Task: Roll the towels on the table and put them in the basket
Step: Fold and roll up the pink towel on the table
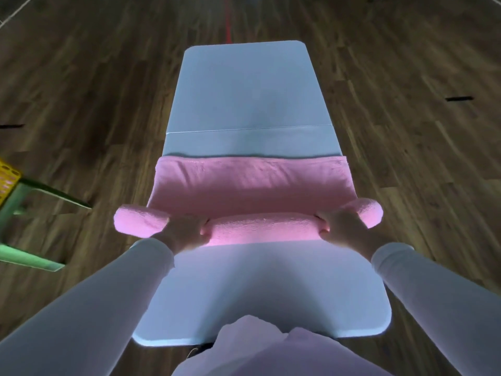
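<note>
Left hand (pixel 184 232), right hand (pixel 342 226) palm-down, fingers (pixel 203 229) curled round towel (pixel 260 229).

1 head-worn wide view, steeply down and forward, close above table (pixel 249 99).

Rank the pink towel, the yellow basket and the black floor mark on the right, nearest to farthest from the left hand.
From the left hand, head view:
1. Pink towel: gripped by it, on the table.
2. Yellow basket: off to the left, on a green stool.
3. Black floor mark: far right, past the table's side.
</note>
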